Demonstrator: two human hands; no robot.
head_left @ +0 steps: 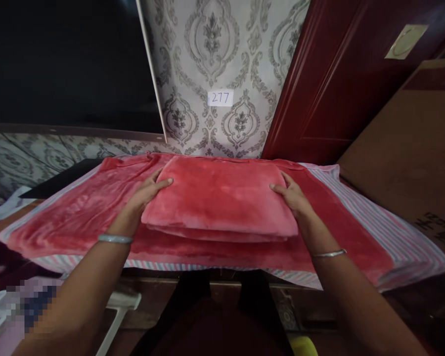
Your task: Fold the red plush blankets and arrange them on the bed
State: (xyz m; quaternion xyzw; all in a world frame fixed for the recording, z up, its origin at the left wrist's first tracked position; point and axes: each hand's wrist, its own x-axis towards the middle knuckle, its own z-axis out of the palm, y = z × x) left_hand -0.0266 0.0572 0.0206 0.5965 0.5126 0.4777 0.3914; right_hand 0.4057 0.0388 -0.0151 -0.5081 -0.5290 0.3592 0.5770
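Observation:
A plush red-pink blanket point(218, 198), folded into a thick rectangle, is held between my two hands. My left hand point(148, 190) grips its left side, thumb on top and the other fingers hidden behind or under the edge. On the opposite side my right hand point(291, 195) holds it the same way. Beneath lies a spread red cloth point(85, 212) with a striped border, covering the table. Whether the folded blanket rests on that cloth or is slightly raised, I cannot tell.
A large dark television screen point(66, 64) stands at the back left. Behind is patterned wallpaper point(211, 59) with a paper label point(220, 97) reading 277. At right are a dark red door point(341, 74) and a big cardboard box point(408, 143). A white stand point(114, 316) is below.

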